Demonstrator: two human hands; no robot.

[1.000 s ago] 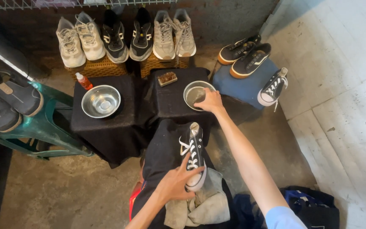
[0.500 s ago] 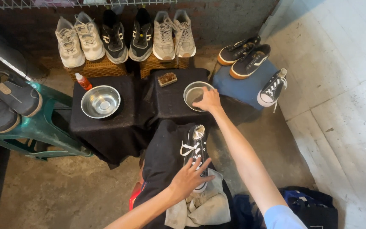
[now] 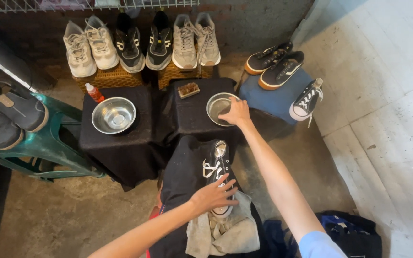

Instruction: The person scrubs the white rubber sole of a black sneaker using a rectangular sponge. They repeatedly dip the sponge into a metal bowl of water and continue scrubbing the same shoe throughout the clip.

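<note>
A black sneaker with white laces (image 3: pixel 217 165) lies on a black cloth (image 3: pixel 182 167) in front of me, its toe pointing toward me. My left hand (image 3: pixel 213 196) lies over its toe end with the fingers spread, holding it down. Under the toe sits a crumpled grey rag (image 3: pixel 228 234). My right hand (image 3: pixel 235 113) reaches forward to a steel bowl (image 3: pixel 216 106) on a black-draped stand; its fingers curl over the near right rim into the bowl, and what they hold is hidden.
A second steel bowl (image 3: pixel 114 115) and an orange-capped bottle (image 3: pixel 93 92) stand on the left stand, a brown brush (image 3: pixel 189 89) beside the right bowl. Several pairs of shoes (image 3: pixel 142 40) line the back wall. More sneakers (image 3: pixel 280 69) rest on a blue stool, dark ones (image 3: pixel 10 117) on a green chair.
The sneaker has turned from lying on its side to sole-down. My left hand has shifted from gripping its side to lying over the toe. My right hand stays at the bowl.
</note>
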